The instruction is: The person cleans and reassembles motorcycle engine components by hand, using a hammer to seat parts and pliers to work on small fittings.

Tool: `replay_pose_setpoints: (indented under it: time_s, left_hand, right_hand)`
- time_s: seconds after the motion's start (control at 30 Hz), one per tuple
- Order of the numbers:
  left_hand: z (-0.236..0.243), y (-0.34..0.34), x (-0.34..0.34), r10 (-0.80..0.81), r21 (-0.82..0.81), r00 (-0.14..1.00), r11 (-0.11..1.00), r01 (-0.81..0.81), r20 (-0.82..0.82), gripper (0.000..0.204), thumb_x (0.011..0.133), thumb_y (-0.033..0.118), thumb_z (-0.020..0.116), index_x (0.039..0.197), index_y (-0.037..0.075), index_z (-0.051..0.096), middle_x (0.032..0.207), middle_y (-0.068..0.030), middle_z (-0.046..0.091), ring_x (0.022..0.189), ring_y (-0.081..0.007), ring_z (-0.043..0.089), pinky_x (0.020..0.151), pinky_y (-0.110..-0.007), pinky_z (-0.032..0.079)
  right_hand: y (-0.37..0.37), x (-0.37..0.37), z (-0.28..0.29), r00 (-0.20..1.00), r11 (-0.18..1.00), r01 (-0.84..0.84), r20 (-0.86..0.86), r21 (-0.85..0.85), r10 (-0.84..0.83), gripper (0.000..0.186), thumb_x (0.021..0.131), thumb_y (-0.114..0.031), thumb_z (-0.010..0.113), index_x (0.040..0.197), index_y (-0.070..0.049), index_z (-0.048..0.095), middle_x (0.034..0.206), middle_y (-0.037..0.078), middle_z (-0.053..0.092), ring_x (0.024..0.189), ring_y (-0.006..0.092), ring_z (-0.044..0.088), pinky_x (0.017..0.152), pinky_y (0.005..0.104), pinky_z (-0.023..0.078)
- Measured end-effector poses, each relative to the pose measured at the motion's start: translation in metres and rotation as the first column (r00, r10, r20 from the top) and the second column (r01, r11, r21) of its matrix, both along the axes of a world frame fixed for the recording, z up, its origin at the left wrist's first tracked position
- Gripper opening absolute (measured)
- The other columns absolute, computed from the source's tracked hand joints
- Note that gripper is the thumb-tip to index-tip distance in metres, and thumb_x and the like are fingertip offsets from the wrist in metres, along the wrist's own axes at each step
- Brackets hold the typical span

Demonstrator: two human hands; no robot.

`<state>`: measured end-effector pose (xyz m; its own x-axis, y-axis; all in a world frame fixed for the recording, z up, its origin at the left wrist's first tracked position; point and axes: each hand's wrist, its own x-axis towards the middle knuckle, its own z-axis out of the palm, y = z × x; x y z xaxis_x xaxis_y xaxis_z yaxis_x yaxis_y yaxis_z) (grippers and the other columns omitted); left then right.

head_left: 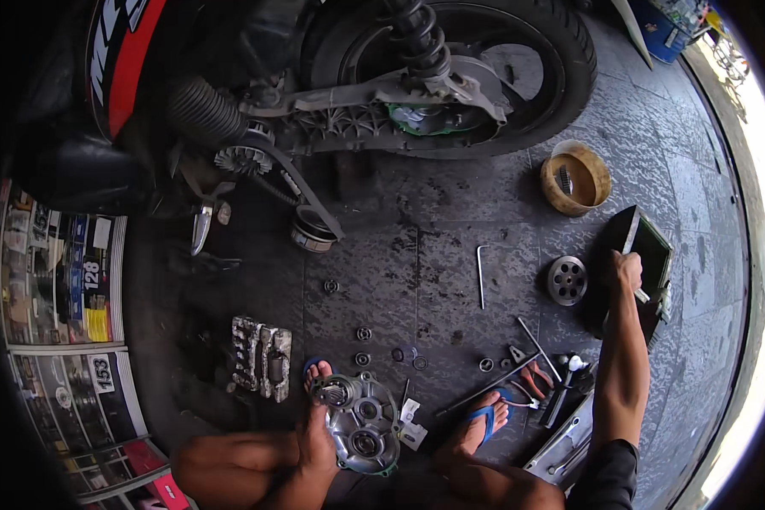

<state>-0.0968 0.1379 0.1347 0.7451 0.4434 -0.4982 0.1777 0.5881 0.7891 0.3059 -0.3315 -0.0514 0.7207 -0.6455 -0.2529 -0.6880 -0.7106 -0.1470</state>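
At the lower middle, my left hand (316, 438) is closed at the left side of a silver gearbox cover (365, 429), its fingers mostly hidden. A gear stands up from the cover, and a green gasket edge shows beneath. Far to the right, my right hand (627, 270) is closed over a dark open box (652, 246). Pale metal pieces show on either side of that fist, but what it grips cannot be made out. Left of the box lies a round metal disc with holes (567, 280).
A scooter's rear wheel (561, 68) and hanging drive belt (302, 191) fill the back. On the floor are a yellowish tub (561, 204), hex key (482, 276), bearings (363, 334), pliers (533, 381) and a dirty metal block (262, 359). A display case (68, 348) stands left.
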Motion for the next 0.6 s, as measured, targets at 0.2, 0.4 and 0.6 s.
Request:
replay_pose_setpoints:
  time_s: [0.2, 0.4, 0.6]
  left_hand:
    - [0.011, 0.004, -0.003, 0.081, -0.034, 0.993, 0.996, -0.084, -0.089, 0.063, 0.102, 0.050, 0.050, 0.144, 0.003, 0.050, 0.136, -0.0107, 0.061, 0.119, -0.0273, 0.063, 0.101, -0.048, 0.053]
    - [0.054, 0.020, -0.011, -0.090, -0.191, 0.995, 0.979, 0.078, -0.052, 0.076, 0.098, 0.060, 0.050, 0.146, 0.001, 0.047, 0.129, -0.0176, 0.064, 0.109, -0.0328, 0.068, 0.089, -0.055, 0.060]
    - [0.128, 0.072, -0.019, -0.147, 0.059, 0.987, 0.987, 0.150, -0.062, 0.066, 0.103, 0.053, 0.043, 0.132, -0.004, 0.058, 0.122, -0.0207, 0.067, 0.108, -0.0337, 0.070, 0.092, -0.046, 0.059]
  right_hand:
    - [-0.022, 0.009, 0.047, 0.948, 1.000, 0.004, 0.318, 0.013, -0.008, 0.065, 0.081, -0.057, 0.069, 0.110, 0.001, 0.074, 0.111, 0.028, 0.072, 0.111, 0.0438, 0.068, 0.097, 0.0519, 0.051]
    - [0.080, -0.083, 0.153, 0.762, 0.896, -0.377, 0.628, 0.235, 0.156, 0.047, 0.091, -0.037, 0.069, 0.105, 0.008, 0.071, 0.088, 0.019, 0.074, 0.078, 0.0256, 0.069, 0.077, 0.0397, 0.052]
    - [0.188, -0.197, 0.171, 0.626, 0.540, -0.732, 0.723, 0.414, 0.293, 0.027, 0.085, -0.010, 0.075, 0.106, 0.006, 0.067, 0.092, 0.018, 0.068, 0.088, 0.0267, 0.066, 0.089, 0.0394, 0.051]
